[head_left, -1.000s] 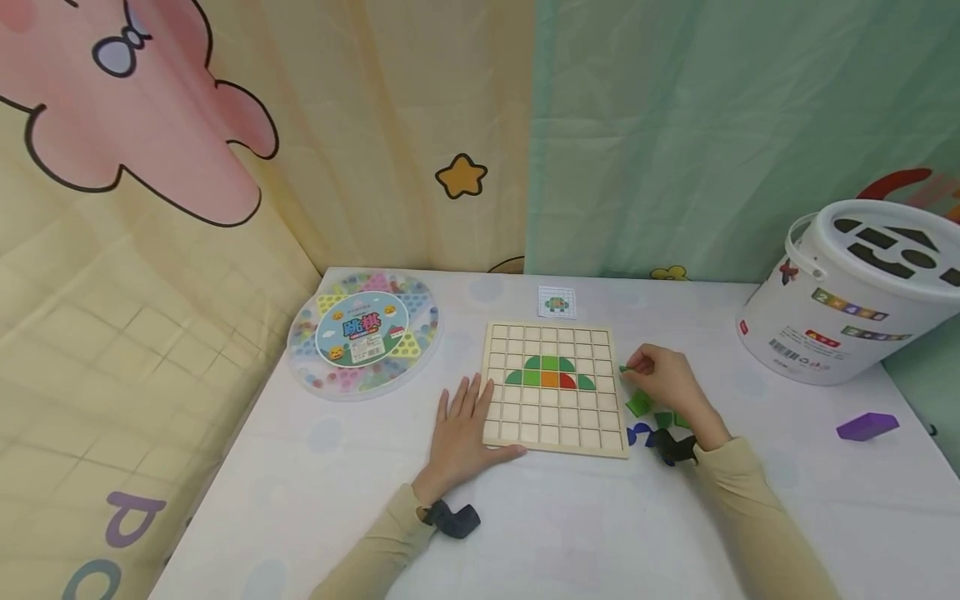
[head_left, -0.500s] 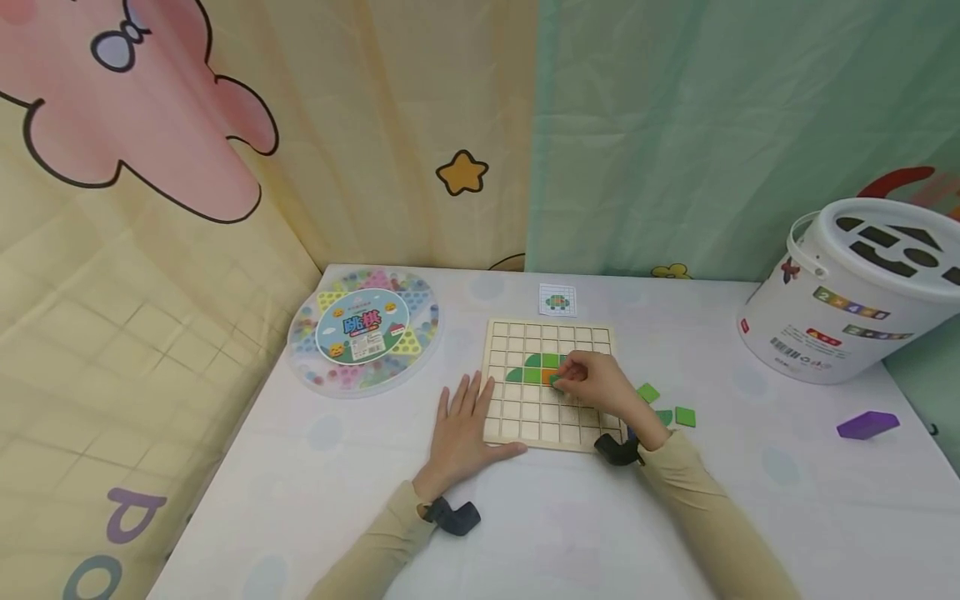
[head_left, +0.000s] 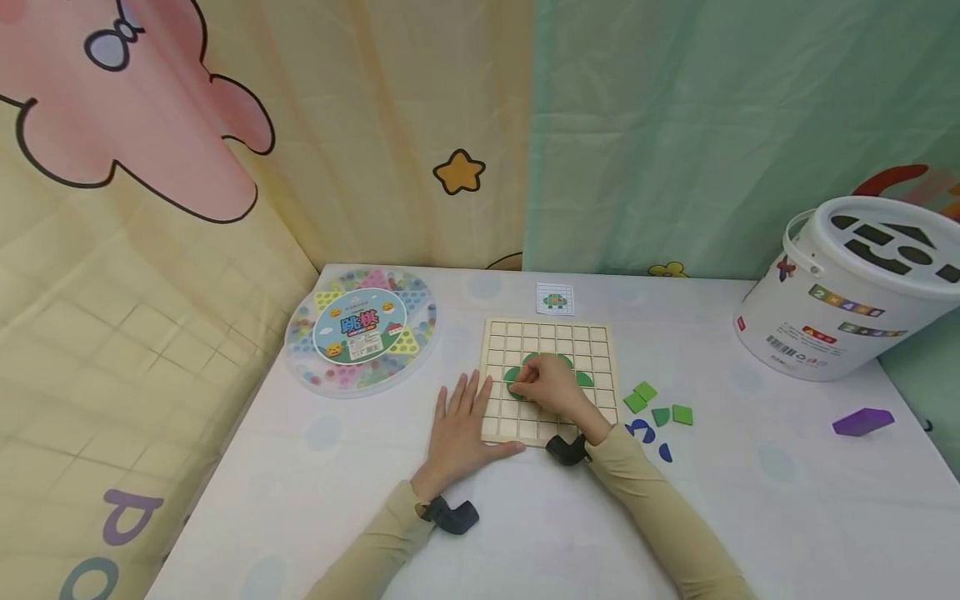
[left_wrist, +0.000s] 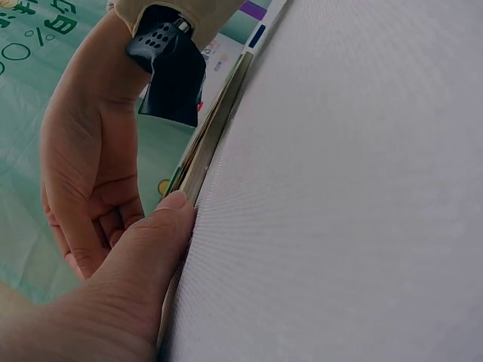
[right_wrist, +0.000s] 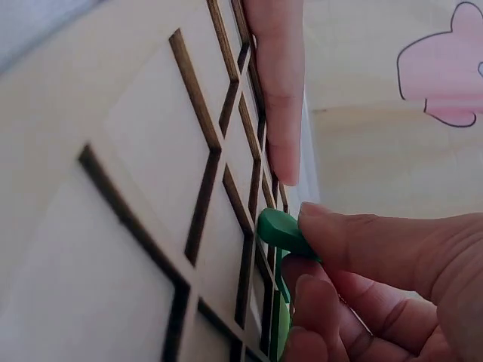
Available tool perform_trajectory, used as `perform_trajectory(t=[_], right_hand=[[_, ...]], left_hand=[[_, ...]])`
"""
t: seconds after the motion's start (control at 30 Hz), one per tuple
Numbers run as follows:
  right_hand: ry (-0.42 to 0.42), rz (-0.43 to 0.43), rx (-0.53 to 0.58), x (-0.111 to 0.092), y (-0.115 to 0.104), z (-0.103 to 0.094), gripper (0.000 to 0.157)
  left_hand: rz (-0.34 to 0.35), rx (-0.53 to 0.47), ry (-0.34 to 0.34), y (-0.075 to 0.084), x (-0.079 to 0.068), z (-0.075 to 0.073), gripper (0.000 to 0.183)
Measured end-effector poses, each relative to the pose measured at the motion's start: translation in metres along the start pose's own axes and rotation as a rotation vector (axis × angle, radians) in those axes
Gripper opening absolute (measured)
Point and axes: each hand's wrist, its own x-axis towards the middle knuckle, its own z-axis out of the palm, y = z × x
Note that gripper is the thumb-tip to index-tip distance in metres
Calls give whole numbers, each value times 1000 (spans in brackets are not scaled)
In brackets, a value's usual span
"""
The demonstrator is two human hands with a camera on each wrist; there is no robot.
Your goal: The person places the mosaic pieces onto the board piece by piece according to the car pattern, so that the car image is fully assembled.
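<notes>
A wooden grid board [head_left: 596, 342] lies on the white table. My left hand [head_left: 459, 433] rests at its left side with fingers spread; in the left wrist view the thumb [left_wrist: 151, 241] lies against the board's edge. Above the left part of the grid, my right hand [head_left: 551, 386] pinches a dark green quarter-circle tile [right_wrist: 281, 230] between thumb and fingers, tilted against the grid. Another dark green tile [head_left: 584, 379] sits in the grid on the right. The right hand hides most of the tiles in the middle.
Loose green square tiles [head_left: 682, 414], a dark green quarter-circle [head_left: 660, 417] and several blue pieces [head_left: 665, 452] lie right of the board. A small picture card [head_left: 555, 299] is behind it. Also around are a round Chinese checkers set [head_left: 360, 325], a white bucket [head_left: 825, 308] and a purple block [head_left: 863, 422].
From the loose tiles on the right, my right hand has moved left across the board with a green tile, reaching the grid's left part. My left hand has stayed put.
</notes>
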Motion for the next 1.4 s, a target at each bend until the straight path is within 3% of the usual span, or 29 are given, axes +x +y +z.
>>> perform_trajectory(t=[0.37,1.4], right_hand=[[31,27,-38,1,-6,7,19],[-66,9,-109,-11,-4,-5,18]], left_hand=[[1,-11,4,-2,0,2,111],[-14,-8,-21,-1,1,4,111]])
